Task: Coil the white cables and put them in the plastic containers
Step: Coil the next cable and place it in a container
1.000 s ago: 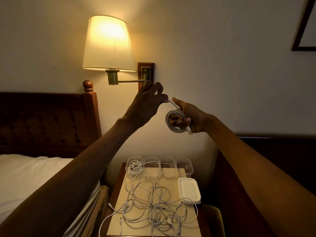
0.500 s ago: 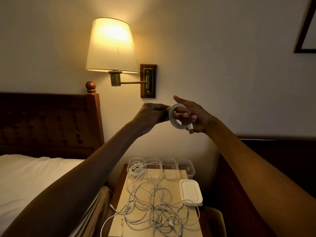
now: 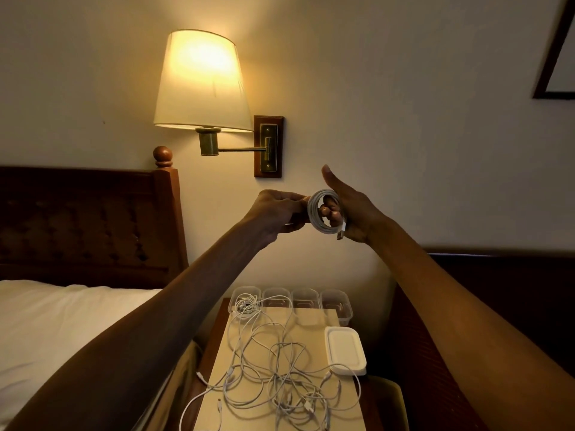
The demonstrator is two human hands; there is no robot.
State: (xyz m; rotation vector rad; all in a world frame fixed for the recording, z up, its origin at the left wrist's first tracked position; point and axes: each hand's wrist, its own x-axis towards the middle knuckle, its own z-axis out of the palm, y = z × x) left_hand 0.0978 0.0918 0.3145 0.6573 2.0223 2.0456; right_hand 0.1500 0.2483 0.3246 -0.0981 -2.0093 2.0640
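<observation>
while the right hand point(image 3: 354, 209) curls through the coiled cable point(image 3: 312, 213), the left hand point(image 3: 273, 213) pinches its nine o'clock edge (tuck the end tight).

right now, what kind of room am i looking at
Probably a hotel bedroom: a bed with a wooden headboard, a wall-mounted swing-arm lamp beside it, and a nightstand strewn with white cables.

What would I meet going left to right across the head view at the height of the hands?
Wooden headboard → left hand, pinching the coil's edge → coiled white cable → right hand, fingers curled through the coil, thumb up.
</observation>
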